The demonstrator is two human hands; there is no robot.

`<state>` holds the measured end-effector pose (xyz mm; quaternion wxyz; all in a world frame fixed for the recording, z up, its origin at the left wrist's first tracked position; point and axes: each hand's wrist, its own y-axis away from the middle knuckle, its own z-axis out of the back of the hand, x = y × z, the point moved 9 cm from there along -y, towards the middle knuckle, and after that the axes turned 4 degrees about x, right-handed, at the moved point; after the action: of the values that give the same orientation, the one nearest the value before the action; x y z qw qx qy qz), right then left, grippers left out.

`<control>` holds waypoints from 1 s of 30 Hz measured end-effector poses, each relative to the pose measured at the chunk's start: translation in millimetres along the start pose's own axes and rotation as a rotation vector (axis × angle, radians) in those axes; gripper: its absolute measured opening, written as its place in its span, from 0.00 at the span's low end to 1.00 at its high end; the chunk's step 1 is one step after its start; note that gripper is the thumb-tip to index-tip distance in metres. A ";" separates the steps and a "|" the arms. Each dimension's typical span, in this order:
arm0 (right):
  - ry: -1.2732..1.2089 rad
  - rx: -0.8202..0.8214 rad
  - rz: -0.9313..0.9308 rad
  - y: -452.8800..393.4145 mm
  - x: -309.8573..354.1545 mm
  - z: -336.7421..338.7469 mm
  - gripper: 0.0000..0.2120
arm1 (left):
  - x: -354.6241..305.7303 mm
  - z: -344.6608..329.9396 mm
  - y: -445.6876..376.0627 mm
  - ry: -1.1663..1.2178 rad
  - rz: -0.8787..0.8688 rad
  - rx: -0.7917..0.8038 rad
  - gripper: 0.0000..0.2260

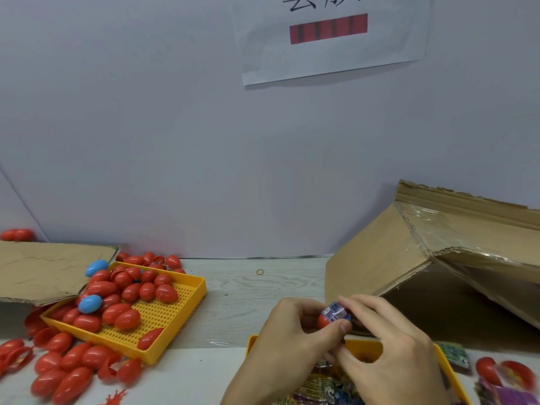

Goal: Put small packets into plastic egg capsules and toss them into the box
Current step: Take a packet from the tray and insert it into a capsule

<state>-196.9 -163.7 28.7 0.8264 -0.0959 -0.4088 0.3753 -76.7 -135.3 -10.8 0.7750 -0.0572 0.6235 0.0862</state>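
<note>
I have one view only, from the head camera, looking forward and slightly down at the table (263, 290) from close above its near edge. The wall (175, 127) behind the table fills the upper half.

We see two bare hands at the bottom of the frame, the left hand (287, 328) and the right hand (388, 343). No sleeves, rings or gloves show on them.

Red egg capsules (117, 299) filling yellow perforated tray (163, 320), two blue eggs (90, 304) showing among them; blue-white printed packet (335, 312) sitting in red capsule half (323, 320); brown cardboard box (409, 258); pale wood-grain desk (248, 290).
</note>
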 end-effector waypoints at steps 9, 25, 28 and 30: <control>-0.023 -0.070 0.057 2.1 4.5 5.9 0.25 | -10.9 -5.1 -0.3 0.056 -0.052 -0.034 0.06; -0.032 -0.064 0.078 2.0 3.0 5.2 0.25 | -8.5 -2.7 1.0 0.033 -0.026 0.013 0.12; -0.033 -0.059 0.046 1.1 -0.8 5.7 0.25 | -9.8 -0.8 0.2 0.062 -0.033 -0.030 0.08; -0.032 -0.042 0.034 0.6 -1.3 5.3 0.26 | -9.4 1.7 0.1 0.073 -0.035 -0.056 0.04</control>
<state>-201.8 -164.9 31.1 0.8111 -0.1140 -0.4278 0.3822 -77.0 -135.5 -1.2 0.7513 -0.0929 0.6474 0.0879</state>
